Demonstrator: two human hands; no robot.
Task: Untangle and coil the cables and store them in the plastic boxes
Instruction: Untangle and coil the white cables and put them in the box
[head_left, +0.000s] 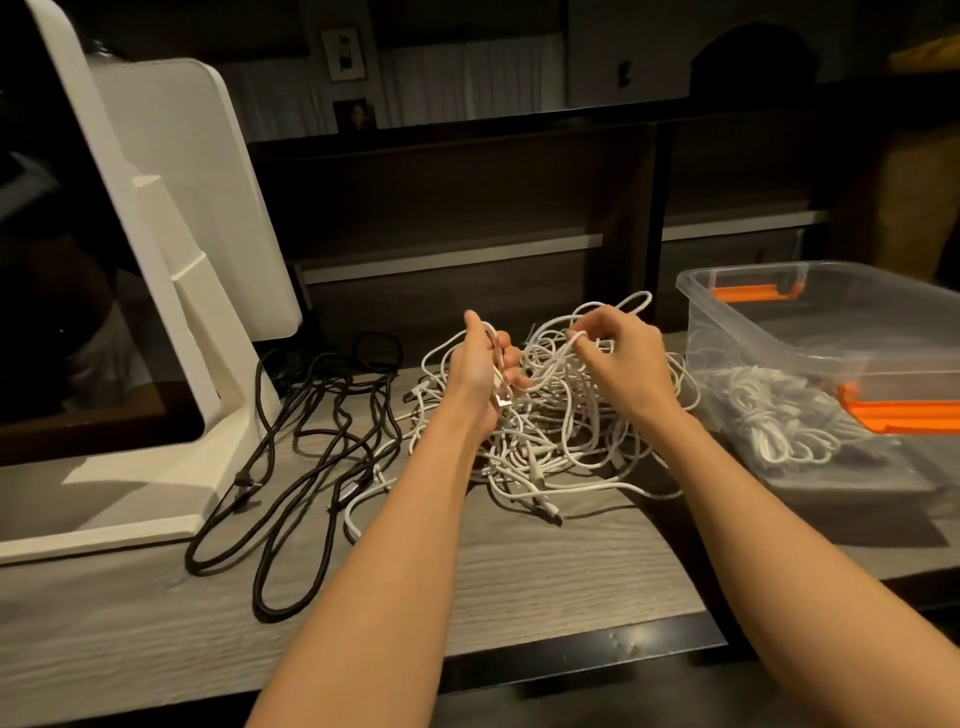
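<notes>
white cable tangle (550, 415) sits mid-worktop (519, 582), between the black cables (311, 431) and the clear plastic box (831, 364). my left hand (475, 376) has its grip closed round several gathered strands; my right hand (618, 353) pinches one loop. i judge it light, limp, snag-prone: best taken near a plug end, not mid-knot.

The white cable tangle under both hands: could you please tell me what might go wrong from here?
1. The right hand pinches a loop while the left hand grips a bundle; pulling apart could tighten knots in the white tangle.
2. White strands reach the black cables; lifting may drag those along.
</notes>
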